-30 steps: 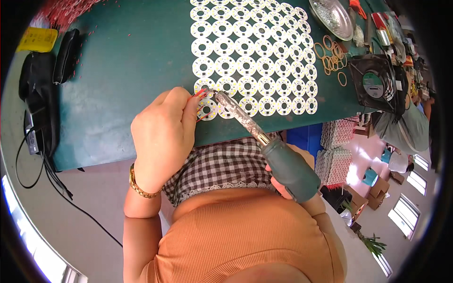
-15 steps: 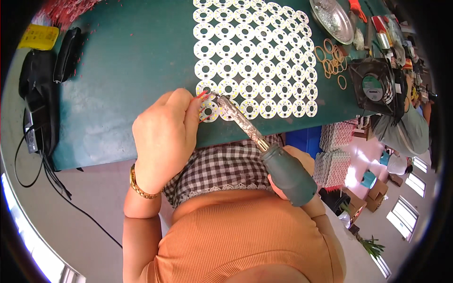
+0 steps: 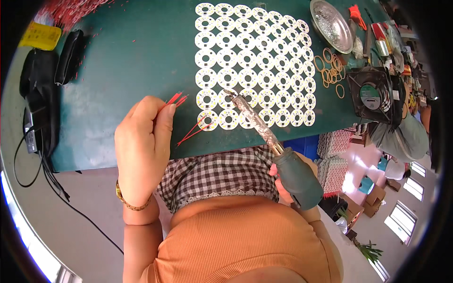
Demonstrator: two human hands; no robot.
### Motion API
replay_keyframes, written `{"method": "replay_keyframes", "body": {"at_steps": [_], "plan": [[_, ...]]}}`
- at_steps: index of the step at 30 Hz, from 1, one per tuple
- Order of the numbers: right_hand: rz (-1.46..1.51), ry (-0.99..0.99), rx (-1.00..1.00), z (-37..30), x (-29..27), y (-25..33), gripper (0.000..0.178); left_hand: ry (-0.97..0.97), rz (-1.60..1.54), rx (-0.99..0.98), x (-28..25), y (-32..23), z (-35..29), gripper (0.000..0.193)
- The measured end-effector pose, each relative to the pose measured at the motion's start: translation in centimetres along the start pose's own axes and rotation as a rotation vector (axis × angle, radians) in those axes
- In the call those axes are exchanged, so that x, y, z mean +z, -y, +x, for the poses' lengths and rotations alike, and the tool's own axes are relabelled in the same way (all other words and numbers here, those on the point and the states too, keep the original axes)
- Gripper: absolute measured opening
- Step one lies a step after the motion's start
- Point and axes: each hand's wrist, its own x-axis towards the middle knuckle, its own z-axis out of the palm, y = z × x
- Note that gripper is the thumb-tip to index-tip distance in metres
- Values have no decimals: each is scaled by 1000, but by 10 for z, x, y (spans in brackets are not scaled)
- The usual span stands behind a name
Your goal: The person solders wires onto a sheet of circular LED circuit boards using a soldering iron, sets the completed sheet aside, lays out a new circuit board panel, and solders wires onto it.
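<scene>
My left hand (image 3: 144,137) is closed, pinching several short red wires (image 3: 178,98) whose ends stick out past the thumb and forefinger. My right hand (image 3: 282,187), partly hidden, grips a soldering iron (image 3: 300,180) by its dark green handle. The iron's scaly metal barrel slants up and left, its tip above the round white LED boards (image 3: 228,78). These boards lie edge to edge in rows on the green table. At the near left corner, two red wires (image 3: 190,135) extend leftward from one board (image 3: 207,120), between it and my left hand.
Rubber bands (image 3: 333,68), a metal dish (image 3: 331,26) of shiny bits and a black fan (image 3: 373,92) lie right of the boards. A black pouch (image 3: 69,57) and a yellow packet (image 3: 41,37) are left. Red wires (image 3: 71,14) heap at the far left.
My left hand has drawn back left from the boards with its wires, while two wires stay at the corner board. The soldering iron has shifted slightly right, away from that board.
</scene>
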Motion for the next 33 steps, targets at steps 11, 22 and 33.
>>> {"method": "replay_keyframes", "body": {"at_steps": [11,22,33], "plan": [[55,-138,-668,-2,0,2,31,53,99,108,19,-4,-1,14],[-43,-141,-412,-4,13,-26,24,18,116,119,23,-4,-1,18],[169,-6,-99,-4,5,-24,33,42,172,150,22,-3,1,18]]}}
